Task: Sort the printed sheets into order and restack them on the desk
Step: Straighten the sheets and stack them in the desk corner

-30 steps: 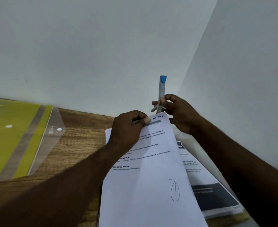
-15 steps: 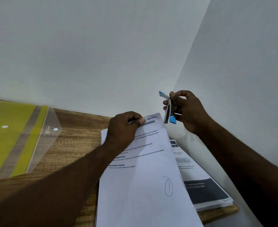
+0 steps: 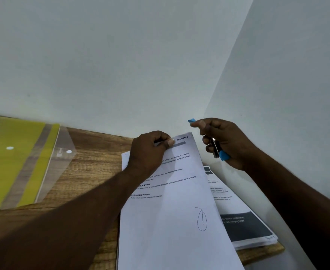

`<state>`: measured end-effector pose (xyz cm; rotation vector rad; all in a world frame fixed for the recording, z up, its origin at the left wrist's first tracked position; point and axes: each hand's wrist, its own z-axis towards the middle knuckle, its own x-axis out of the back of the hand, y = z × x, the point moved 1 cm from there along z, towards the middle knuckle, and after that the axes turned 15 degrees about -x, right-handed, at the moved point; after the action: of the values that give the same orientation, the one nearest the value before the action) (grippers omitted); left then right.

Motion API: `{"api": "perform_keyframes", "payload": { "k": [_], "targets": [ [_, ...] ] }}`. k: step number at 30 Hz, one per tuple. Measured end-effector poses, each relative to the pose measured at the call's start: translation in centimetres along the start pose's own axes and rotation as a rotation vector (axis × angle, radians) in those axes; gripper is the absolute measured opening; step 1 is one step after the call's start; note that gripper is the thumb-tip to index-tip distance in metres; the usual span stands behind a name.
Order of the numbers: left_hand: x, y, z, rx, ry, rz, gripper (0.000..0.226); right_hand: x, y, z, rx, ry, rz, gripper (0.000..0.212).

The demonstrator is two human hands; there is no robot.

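Note:
A set of white printed sheets (image 3: pixel 179 211) headed "SECTION 6" lies tilted up off the wooden desk (image 3: pixel 86 172). My left hand (image 3: pixel 150 152) pinches its top edge near the grey heading bar. My right hand (image 3: pixel 222 143) is just right of that top corner and grips a small blue-tipped stapler (image 3: pixel 217 151), apart from the paper. A second stack of printed sheets (image 3: pixel 244 227) with a dark block lies flat under and to the right of the held set.
A yellow clear plastic folder (image 3: pixel 14 162) lies on the desk at the left. White walls meet in a corner close behind the hands. The desk's right edge (image 3: pixel 265 254) runs next to the right wall.
My right hand has turned the stapler from upright to folded in its grip and drawn it right, away from the top corner. The left hand keeps its pinch on the sheets.

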<state>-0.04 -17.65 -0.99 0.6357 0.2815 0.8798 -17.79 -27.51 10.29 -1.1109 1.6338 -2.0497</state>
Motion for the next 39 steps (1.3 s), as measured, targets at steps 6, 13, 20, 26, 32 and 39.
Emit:
{"api": "perform_keyframes", "payload": {
  "k": [6, 13, 20, 26, 32, 39],
  "targets": [
    [0.1, 0.1, 0.0, -0.025, -0.011, 0.016, 0.009, -1.2, 1.4, -1.2, 0.065, 0.078, -0.197, 0.022],
    [0.0, 0.2, -0.1, -0.057, -0.015, 0.005, 0.008, -1.9, 3.1, -1.5, 0.223, 0.239, -0.265, 0.017],
    [-0.1, 0.1, -0.1, -0.036, 0.0, -0.02, 0.008, -2.4, 3.7, -1.6, 0.295, 0.314, -0.258, 0.017],
    [0.0, 0.1, 0.0, -0.033, 0.007, -0.022, 0.009, -2.4, 3.7, -1.6, 0.304, 0.31, -0.244, 0.012],
    [0.0, 0.1, 0.1, -0.009, -0.013, -0.032, 0.01, -2.4, 2.9, -1.4, 0.328, 0.325, -0.237, 0.009],
    [0.3, 0.2, 0.2, 0.01, -0.049, -0.078, 0.011, -1.0, 1.5, -1.0, 0.248, 0.139, -0.22, 0.016]
  ]
}}
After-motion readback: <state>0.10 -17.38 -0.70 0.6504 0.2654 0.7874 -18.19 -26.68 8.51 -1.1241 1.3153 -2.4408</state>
